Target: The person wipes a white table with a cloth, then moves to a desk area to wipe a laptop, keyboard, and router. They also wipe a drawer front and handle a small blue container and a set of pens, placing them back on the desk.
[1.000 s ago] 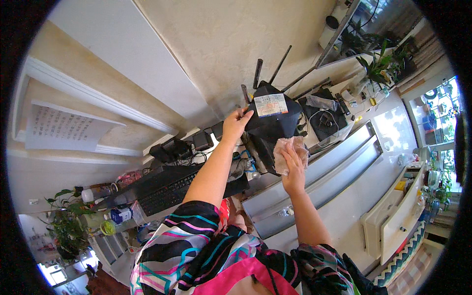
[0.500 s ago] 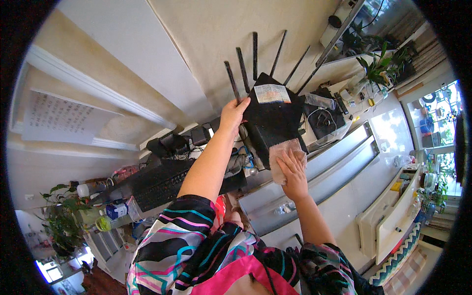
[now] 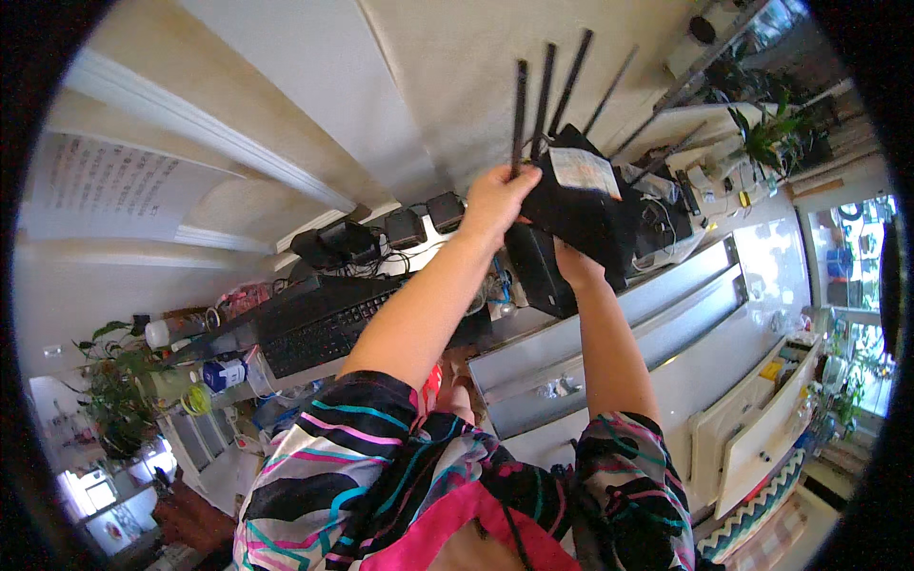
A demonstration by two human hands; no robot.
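Observation:
A black router (image 3: 581,211) with several long antennas and a pale label is held up in front of me, tilted. My left hand (image 3: 502,198) is closed on its left corner, beside the base of the nearest antenna (image 3: 520,109). My right hand (image 3: 578,265) reaches in behind the router's lower edge. Its fingers are hidden there, and no cloth shows. Below the router stands a black box-shaped case (image 3: 541,271), close to my right wrist.
A black keyboard (image 3: 324,335) and dark speakers (image 3: 405,228) with tangled cables lie to the left. A glass-fronted cabinet (image 3: 609,333) is at the right front. Farther right are a potted plant (image 3: 766,138) and an open white drawer (image 3: 766,438). Handwritten paper (image 3: 109,186) hangs on the left wall.
The router has shifted right and tilted in my left hand. My right hand, which pressed a pinkish cloth on the black surface, has moved up behind the router; the cloth is out of sight.

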